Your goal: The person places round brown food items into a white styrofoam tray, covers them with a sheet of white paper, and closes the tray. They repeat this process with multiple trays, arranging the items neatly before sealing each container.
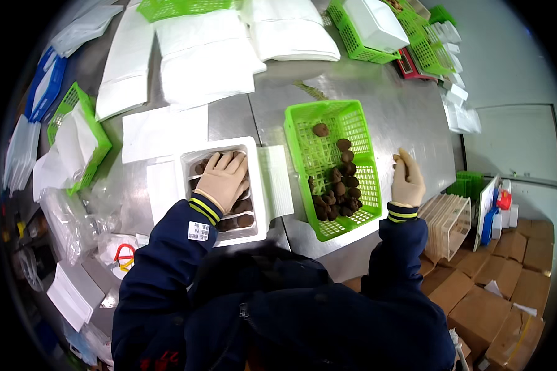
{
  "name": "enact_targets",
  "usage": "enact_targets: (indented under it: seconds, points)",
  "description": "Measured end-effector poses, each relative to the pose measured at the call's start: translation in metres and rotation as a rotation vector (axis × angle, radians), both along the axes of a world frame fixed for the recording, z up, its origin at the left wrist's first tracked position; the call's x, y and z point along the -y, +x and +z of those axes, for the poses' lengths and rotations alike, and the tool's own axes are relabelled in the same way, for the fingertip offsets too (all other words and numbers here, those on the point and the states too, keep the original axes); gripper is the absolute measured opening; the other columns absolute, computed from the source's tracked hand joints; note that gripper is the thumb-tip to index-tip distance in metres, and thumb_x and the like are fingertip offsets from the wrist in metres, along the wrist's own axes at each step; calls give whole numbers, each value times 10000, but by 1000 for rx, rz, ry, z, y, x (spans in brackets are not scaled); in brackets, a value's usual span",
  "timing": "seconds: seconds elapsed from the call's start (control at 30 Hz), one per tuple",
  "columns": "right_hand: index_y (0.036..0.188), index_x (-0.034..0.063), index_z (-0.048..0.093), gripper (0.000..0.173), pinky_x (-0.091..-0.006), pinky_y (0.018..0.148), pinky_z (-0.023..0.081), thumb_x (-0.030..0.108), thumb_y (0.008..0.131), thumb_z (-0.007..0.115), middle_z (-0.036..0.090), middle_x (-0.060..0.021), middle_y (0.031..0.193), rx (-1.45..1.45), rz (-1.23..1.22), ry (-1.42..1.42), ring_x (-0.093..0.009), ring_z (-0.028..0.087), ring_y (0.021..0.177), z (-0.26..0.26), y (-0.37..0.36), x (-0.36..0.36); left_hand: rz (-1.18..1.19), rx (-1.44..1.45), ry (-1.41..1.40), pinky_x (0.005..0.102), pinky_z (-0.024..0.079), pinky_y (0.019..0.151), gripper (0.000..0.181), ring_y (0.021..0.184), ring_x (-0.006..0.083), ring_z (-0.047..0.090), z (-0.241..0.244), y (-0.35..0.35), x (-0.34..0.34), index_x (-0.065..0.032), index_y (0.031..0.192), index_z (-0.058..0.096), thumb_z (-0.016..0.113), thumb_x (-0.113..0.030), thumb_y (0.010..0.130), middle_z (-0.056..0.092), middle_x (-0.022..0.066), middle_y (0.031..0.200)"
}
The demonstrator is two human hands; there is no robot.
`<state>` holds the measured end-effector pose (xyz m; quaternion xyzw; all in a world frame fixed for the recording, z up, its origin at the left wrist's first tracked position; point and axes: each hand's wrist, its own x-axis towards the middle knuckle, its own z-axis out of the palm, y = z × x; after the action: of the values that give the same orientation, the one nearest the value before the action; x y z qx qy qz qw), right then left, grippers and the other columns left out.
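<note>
My left hand (224,178), in a beige glove, lies palm down over a white foam box (261,199). Its fingers are slightly spread on dark brown lumps (242,206), truffle-like in look, set in rows with pale strips between them. The hand hides much of the box's middle. To the right stands a green plastic basket (294,139), more of the brown lumps (339,189) gathered mostly at its near right. My right hand (407,181), gloved too, is raised beyond the basket's right side. Its fingers are curled near the thumb; whether anything small is between them I cannot tell.
White sheets are stacked along the far side of the metal table (413,125). Behind the basket lies a green sprig (312,89). A paper-lined green basket (95,162), clear plastic bags (69,222) and red-and-yellow-handled scissors (124,257) are at left. Cardboard boxes (480,303) cover the floor at right.
</note>
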<state>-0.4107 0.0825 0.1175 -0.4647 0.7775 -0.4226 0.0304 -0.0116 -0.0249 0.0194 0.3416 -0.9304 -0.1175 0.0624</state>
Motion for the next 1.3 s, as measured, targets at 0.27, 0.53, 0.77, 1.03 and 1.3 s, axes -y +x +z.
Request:
enact_targets:
  seconds: [0.27, 0.53, 0.77, 1.03, 1.3]
  points:
    - [1348, 169, 609, 546, -474, 897, 553, 399, 866, 723, 718, -187, 1130, -281, 267, 931, -386, 682, 1052, -81, 46, 9, 45, 45, -1, 504, 305, 1177, 564, 1401, 347, 436, -7, 8, -5, -32, 1425, 514, 640, -250, 920, 492, 153, 1501]
    - [1235, 123, 701, 480, -449, 848, 569, 166, 763, 779, 705, -185, 1057, -322, 337, 584, -347, 693, 960, -111, 52, 30, 141, -100, -42, 520, 336, 1152, 499, 1291, 349, 521, 17, 39, -63, -30, 1395, 544, 602, -275, 965, 596, 169, 1364]
    - [1229, 34, 656, 430, -322, 757, 571, 41, 809, 748, 716, -134, 1002, 117, 955, 279, -225, 714, 864, -28, 242, 98, 365, 138, -49, 553, 243, 1210, 597, 1315, 428, 506, 8, 36, -55, 65, 1415, 487, 565, -338, 981, 533, 293, 1414]
    - [1238, 35, 644, 361, -424, 900, 553, 37, 880, 595, 680, -164, 1221, 145, 1021, 178, -384, 667, 1051, -75, 304, 111, 323, -4, -31, 550, 269, 1204, 536, 1304, 439, 499, 4, 43, -63, 75, 1334, 560, 567, -191, 869, 532, 301, 1377]
    - [1147, 80, 700, 266, -431, 789, 580, 115, 908, 587, 734, -113, 1087, -7, 876, 148, -343, 707, 939, -98, 300, 107, 408, 222, -115, 612, 182, 1219, 542, 1453, 347, 380, 20, 50, -44, 26, 1404, 552, 555, -189, 907, 492, 184, 1498]
